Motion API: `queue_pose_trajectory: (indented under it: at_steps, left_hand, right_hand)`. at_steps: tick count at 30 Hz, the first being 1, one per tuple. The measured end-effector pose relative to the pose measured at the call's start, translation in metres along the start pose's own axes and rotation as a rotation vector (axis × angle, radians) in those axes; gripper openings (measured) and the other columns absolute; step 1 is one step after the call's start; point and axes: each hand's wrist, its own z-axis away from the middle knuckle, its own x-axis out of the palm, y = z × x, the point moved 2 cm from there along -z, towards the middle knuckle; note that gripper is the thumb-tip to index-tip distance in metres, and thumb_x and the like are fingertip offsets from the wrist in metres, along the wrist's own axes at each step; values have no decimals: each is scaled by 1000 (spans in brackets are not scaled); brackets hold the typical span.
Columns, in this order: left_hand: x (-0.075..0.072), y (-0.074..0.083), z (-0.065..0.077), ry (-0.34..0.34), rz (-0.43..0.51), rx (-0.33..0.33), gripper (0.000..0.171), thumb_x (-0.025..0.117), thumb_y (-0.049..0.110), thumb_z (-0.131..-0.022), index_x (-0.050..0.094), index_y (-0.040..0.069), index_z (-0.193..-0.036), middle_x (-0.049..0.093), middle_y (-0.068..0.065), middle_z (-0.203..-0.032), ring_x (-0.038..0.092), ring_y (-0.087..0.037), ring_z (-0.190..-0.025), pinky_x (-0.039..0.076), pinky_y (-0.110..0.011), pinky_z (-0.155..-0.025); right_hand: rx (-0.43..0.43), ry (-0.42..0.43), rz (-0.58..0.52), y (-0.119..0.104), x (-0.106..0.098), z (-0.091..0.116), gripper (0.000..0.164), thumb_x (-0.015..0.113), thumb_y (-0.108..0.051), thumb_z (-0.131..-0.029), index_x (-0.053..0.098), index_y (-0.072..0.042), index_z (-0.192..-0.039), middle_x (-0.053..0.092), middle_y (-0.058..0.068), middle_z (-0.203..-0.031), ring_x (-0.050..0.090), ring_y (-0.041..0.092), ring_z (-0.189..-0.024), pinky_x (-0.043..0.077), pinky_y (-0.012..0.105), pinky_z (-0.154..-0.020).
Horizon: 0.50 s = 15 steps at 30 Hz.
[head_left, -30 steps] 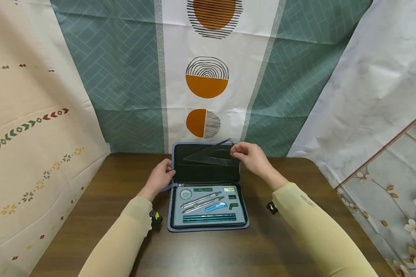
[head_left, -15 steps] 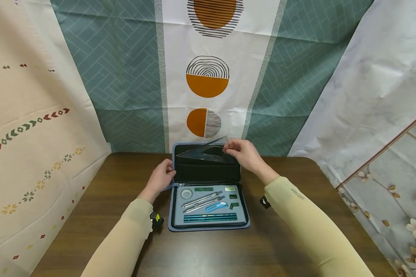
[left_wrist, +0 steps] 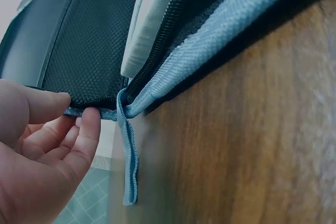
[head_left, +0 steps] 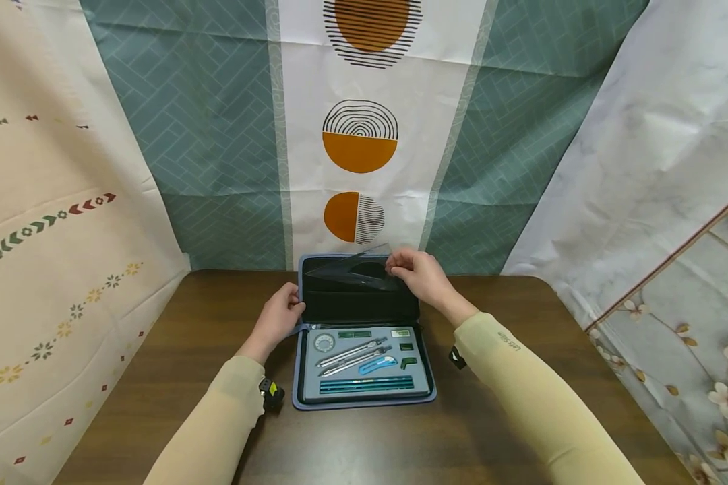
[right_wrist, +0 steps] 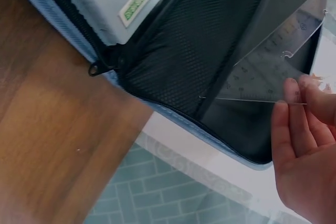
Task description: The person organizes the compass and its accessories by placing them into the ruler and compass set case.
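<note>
A blue zip case point(head_left: 364, 406) lies unfolded on the table, its black lid raised at the back. My left hand point(head_left: 277, 312) pinches the left edge of the lid between thumb and fingers, close to a blue strap point(left_wrist: 129, 161). Up at the lid's right side, my right hand point(head_left: 423, 276) pinches a clear set square point(head_left: 338, 271) by its right edge. The set square slants across the lid, above the mesh pocket point(head_left: 358, 307). In the right wrist view its corner reaches the pocket's top edge; whether it is inside, I cannot tell.
The case's grey tray point(head_left: 313, 370) holds two compasses point(head_left: 352, 356), a blue cutter point(head_left: 378, 365), several pencils point(head_left: 366, 384), a round dial point(head_left: 324, 343), an eraser point(head_left: 400, 333) and small green pieces point(head_left: 354, 334). Patterned cloth point(head_left: 230, 135) hangs behind the table point(head_left: 491, 310).
My right hand has moved left with the set square and dropped slightly over the last half second. The left hand keeps its hold on the lid edge.
</note>
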Motion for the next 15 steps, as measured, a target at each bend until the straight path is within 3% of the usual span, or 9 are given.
queue_pose_trajectory:
  at_steps: [9,15]
  left_hand:
    - [0,3,-1,1,-5,11,19,63,2,-111,58,2,-128,62,-19,-118,60,-35,-104,51,-49,-91]
    - [0,1,0,1,-14,5,19,62,1,-111,57,1,-129,61,-20,-118,60,-36,-105,51,-50,-91]
  right_hand:
    - [12,47,117,5,8,4,11,71,-8,-108,77,-10,-117,81,5,-113,77,25,-107,58,50,-102]
    - [5,24,206,8,18,3,11,69,-9,-110,77,-11,-118,80,2,-111,77,24,-104,58,51,-97]
